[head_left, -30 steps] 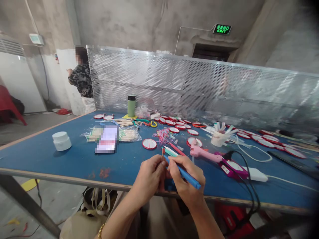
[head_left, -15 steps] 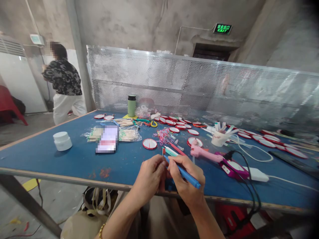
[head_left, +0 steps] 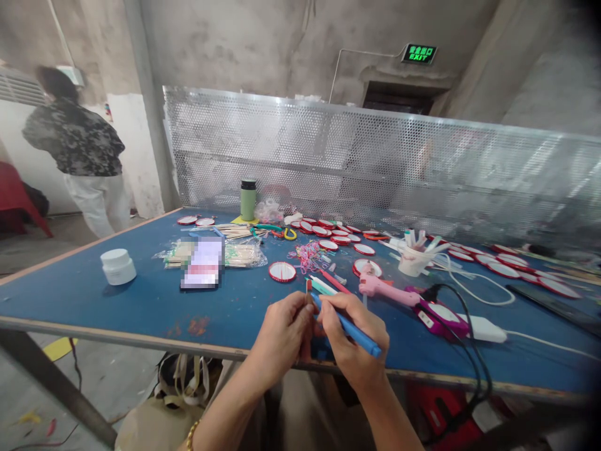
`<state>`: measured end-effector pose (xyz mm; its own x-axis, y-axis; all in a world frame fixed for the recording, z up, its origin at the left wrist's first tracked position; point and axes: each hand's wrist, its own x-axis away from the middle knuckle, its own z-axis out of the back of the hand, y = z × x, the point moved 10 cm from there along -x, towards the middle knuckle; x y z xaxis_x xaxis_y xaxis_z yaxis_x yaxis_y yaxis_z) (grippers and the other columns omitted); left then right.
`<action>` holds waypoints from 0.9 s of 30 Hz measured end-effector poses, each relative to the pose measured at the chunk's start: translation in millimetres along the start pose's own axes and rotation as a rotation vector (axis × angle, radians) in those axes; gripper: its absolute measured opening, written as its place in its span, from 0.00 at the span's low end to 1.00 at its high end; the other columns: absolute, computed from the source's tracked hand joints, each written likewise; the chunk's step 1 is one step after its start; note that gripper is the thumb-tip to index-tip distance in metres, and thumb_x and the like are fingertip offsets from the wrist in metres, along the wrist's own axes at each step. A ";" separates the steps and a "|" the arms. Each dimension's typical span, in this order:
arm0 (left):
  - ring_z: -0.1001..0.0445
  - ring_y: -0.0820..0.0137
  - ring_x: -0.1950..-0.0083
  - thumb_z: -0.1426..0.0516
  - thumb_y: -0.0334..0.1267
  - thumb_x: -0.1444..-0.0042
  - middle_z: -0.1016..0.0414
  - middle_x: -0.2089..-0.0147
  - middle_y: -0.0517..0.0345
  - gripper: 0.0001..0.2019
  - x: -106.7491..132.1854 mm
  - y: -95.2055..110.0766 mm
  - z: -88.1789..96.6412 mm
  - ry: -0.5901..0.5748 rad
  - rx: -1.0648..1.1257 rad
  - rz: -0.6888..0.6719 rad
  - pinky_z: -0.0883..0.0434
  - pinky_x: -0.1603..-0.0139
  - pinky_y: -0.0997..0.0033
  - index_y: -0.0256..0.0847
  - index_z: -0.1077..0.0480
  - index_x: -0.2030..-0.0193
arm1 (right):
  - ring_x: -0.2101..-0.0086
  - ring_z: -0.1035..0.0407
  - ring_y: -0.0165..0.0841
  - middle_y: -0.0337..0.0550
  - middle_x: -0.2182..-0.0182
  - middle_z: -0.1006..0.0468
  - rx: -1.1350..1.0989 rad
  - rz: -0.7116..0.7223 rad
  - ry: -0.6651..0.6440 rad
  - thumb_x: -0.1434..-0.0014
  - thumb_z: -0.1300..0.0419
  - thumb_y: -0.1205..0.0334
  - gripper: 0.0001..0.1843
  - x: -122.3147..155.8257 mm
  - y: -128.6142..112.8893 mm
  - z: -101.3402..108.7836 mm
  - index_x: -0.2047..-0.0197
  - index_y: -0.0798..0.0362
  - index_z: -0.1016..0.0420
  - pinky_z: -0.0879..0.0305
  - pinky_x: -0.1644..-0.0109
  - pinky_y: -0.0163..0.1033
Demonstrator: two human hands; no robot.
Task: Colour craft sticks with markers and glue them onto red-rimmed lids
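My right hand is closed round a blue marker pen, which slants with its tip towards my left hand. My left hand pinches a small thin piece with a red top; its lower part is hidden by the fingers. Both hands are close together over the front edge of the table, the pen tip near the small piece. Just beyond them lie a white-green pen and a red pen. A round red-rimmed white disc lies beyond my left hand.
The blue table holds a white jar, a phone, bundled sticks and a green bottle. To the right are a pink glue gun, a power strip with cables, and a cup of pens. A person stands at left.
The person in the background has moved left. My right hand and the blue pen have shifted very slightly; my left hand stays in place.
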<state>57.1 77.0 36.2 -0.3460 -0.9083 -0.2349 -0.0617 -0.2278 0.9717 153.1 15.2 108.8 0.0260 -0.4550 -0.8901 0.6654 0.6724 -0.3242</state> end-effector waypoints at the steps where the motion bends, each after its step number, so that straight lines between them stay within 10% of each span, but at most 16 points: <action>1: 0.38 0.77 0.86 0.49 0.44 0.37 0.35 0.82 0.67 0.12 -0.2 -0.4 -0.3 -0.003 0.004 0.002 0.44 0.85 0.80 0.42 0.38 0.70 | 0.77 0.27 0.27 0.36 0.76 0.22 0.001 0.002 0.003 0.38 0.42 0.67 0.04 -0.1 -0.1 0.3 0.64 0.52 0.25 0.32 0.70 0.32; 27: 0.37 0.76 0.86 0.50 0.45 0.37 0.37 0.84 0.67 0.14 0.1 -0.8 -0.8 -0.003 -0.015 -0.002 0.43 0.85 0.79 0.42 0.38 0.71 | 0.78 0.28 0.28 0.36 0.77 0.23 0.000 -0.021 -0.006 0.38 0.42 0.66 0.05 -0.7 2.5 -0.7 0.64 0.52 0.25 0.32 0.71 0.32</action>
<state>57.8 76.8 35.4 -0.3483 -0.9070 -0.2368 -0.0487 -0.2348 0.9708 154.2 17.6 108.4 0.0164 -0.4722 -0.8813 0.6658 0.6627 -0.3427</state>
